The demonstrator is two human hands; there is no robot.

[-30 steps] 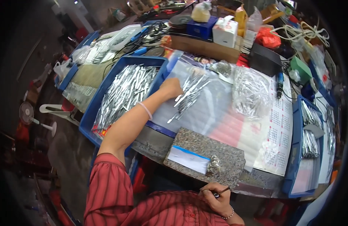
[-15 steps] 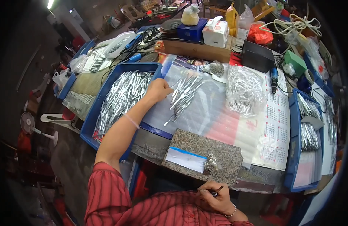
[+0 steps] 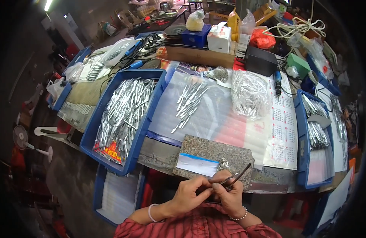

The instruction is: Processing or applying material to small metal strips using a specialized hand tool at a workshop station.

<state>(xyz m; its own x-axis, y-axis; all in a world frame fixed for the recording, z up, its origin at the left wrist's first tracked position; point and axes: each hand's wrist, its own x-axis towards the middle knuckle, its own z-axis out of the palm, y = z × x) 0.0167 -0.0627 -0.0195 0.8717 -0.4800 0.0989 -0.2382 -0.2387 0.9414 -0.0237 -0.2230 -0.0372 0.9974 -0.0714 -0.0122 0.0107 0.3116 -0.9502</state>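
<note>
Both my hands are together in front of my body, at the near edge of the bench. My right hand (image 3: 231,195) is closed round a thin dark tool (image 3: 244,171) that slants up to the right; its exact kind does not show. Against it, the fingers of my left hand (image 3: 191,193) are pinched together, and anything between them is too small or hidden. Just beyond the hands lies a speckled stone slab (image 3: 230,152), carrying a white paper pad with a blue edge (image 3: 196,164) and a small clear plastic bag (image 3: 225,163).
To the left, a blue tray (image 3: 127,168) holds many slim metal pieces (image 3: 125,111). More metal pieces (image 3: 191,101) are spread on the plastic-covered bench, beside a filled clear bag (image 3: 251,95). Another blue tray (image 3: 305,180) stands at right. A blue electric screwdriver (image 3: 278,82) lies farther back.
My left hand has come back from between the tray and the loose metal pieces to meet my right hand. My right hand has risen slightly with the dark tool, now tilted up over the slab.
</note>
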